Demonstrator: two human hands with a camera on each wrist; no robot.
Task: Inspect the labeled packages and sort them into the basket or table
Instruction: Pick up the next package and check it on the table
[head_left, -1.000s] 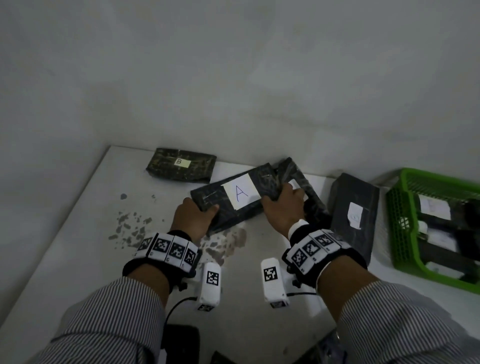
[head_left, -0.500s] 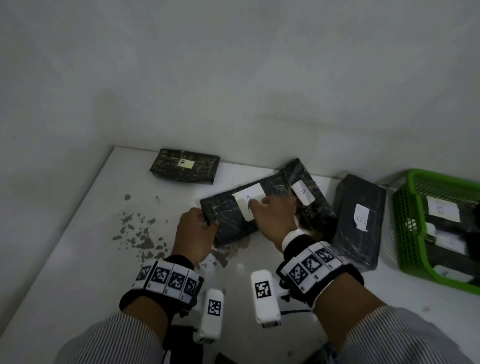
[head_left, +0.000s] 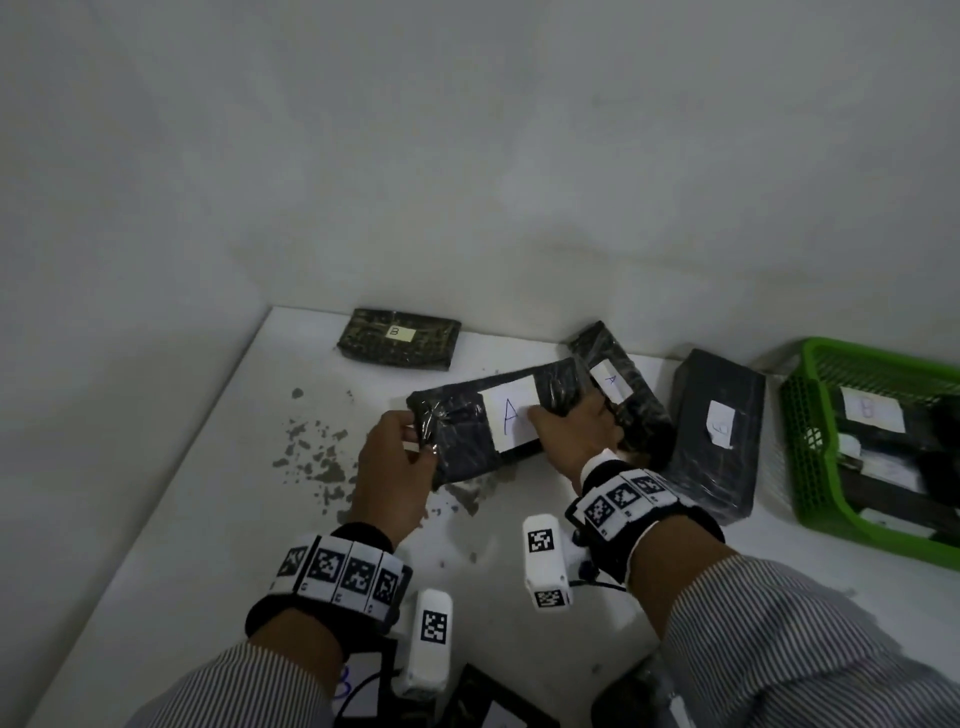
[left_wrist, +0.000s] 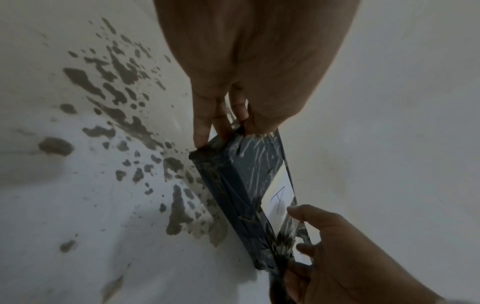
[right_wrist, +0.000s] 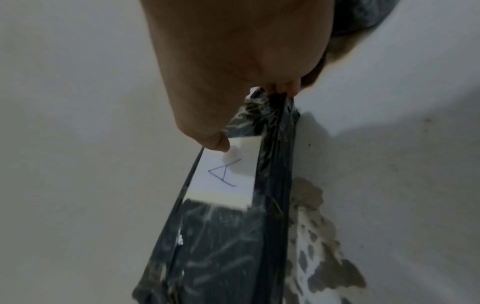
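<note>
A flat black plastic-wrapped package (head_left: 462, 431) with a white label marked A (head_left: 511, 413) is held between both hands just above the white table (head_left: 208, 519). My left hand (head_left: 400, 457) grips its left end, fingers under it and thumb on top (left_wrist: 207, 123). My right hand (head_left: 566, 436) pinches its right end, thumb on the label (right_wrist: 215, 142). The same package fills the wrist views (left_wrist: 241, 189) (right_wrist: 221, 236). Behind my right hand lies a second package marked A (head_left: 618, 384).
A package marked B (head_left: 397, 338) lies at the table's far left. A black box with a white label (head_left: 714, 431) sits right of my hands. A green basket (head_left: 810, 447) at the far right holds labelled packages. Grey chipped patches (head_left: 311, 457) mark the tabletop. Walls close the back and left.
My right thumb slid across the A label, covering it half a second ago and leaving the letter visible now. The package stayed between both hands, shifting slightly.
</note>
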